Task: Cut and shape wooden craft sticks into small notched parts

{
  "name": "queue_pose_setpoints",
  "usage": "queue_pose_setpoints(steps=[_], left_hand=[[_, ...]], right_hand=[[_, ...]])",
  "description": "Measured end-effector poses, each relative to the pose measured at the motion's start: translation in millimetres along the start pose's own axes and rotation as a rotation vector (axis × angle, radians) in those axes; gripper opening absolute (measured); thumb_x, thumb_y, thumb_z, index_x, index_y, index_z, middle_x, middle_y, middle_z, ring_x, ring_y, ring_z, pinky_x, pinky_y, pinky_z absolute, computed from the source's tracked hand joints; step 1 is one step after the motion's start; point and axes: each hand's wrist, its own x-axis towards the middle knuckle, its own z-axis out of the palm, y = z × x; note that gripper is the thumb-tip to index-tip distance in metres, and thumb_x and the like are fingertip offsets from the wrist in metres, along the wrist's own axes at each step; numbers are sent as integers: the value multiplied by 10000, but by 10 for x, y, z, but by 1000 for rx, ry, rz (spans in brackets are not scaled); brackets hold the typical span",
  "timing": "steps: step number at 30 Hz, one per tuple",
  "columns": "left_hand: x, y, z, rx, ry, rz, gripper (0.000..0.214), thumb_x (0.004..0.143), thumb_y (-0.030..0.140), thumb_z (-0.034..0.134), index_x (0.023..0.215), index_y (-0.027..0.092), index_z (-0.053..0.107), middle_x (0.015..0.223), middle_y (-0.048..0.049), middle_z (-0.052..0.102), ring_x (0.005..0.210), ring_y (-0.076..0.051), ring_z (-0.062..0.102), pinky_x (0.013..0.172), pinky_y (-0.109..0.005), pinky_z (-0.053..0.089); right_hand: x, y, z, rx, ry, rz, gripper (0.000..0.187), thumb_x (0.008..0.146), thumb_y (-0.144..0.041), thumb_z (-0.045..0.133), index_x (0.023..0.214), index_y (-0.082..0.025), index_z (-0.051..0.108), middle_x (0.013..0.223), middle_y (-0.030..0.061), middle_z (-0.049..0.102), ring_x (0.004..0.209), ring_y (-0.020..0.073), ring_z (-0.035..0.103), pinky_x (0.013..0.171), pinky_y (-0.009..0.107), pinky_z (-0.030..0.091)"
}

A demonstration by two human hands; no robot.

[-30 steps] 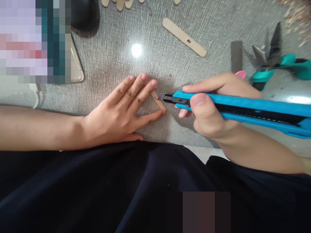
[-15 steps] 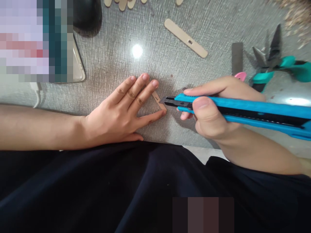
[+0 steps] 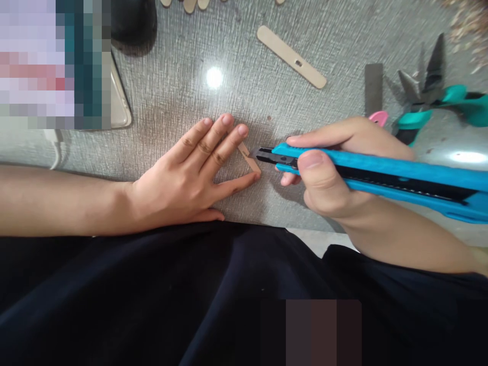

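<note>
My left hand (image 3: 194,170) lies flat, fingers stretched out, over a wooden craft stick (image 3: 251,163) on the table. Only the lower right end of that stick shows, with a small dark cut mark in it; the fingers hide the rest. My right hand (image 3: 324,173) is wrapped round a blue utility knife (image 3: 412,175). Its short blade points left and its tip is at the stick, close to the mark; whether it touches, I cannot tell. Farther back lies a second craft stick (image 3: 284,51) with a small slot cut through it.
Right of the hands are teal-handled pliers (image 3: 423,96) and a flat metal blade with a pink end (image 3: 373,89). Wood shavings (image 3: 470,30) lie at the back right. A black rounded object (image 3: 133,20) and a white cable (image 3: 57,147) are at the left.
The knife has shifted slightly left and up, its blade tip moving nearer to the mark in the stick. My left hand stays pressed in nearly the same place.
</note>
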Motion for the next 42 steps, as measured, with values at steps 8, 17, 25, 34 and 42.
queue_pose_setpoints(steps=[8,17,25,34,42], left_hand=[[16,4,-18,16,-64,-5,1154,1156,694,596,1949,344,-166,2060,-186,-104,1856,-608,72,1522,-815,218],[-11,18,75,53,46,-11,1054,1193,654,489,1951,295,-149,2058,-197,-82,1860,-567,77,1532,-768,225],[0,34,86,88,44,-21,1034,1206,619,462,1940,312,-199,2057,-205,-52,1845,-572,106,1523,-763,260],[-6,7,34,101,47,9,1087,1195,654,498,1934,296,-214,2054,-232,-27,1839,-582,139,1508,-765,302],[-18,14,46,99,53,-8,1070,1196,681,483,1946,306,-182,2061,-203,-28,1846,-588,156,1508,-773,310]], right_hand=[[-30,12,19,-117,2,-81,187,1132,-488,789,1212,-356,895,807,-13,847,700,231,815,696,467,660],[-42,-28,101,-148,83,-211,157,1099,-476,821,1170,-345,873,1006,-15,926,745,251,872,675,445,714],[-84,111,121,-194,78,-317,246,1112,-510,799,1299,-373,882,1080,1,940,755,269,903,707,417,772],[-15,100,101,-305,89,-512,298,1131,-431,780,1382,-278,828,1039,45,937,800,264,919,653,354,754],[-48,89,53,-293,-41,-521,388,1126,-327,792,1513,-347,808,1150,25,945,912,261,935,797,358,802]])
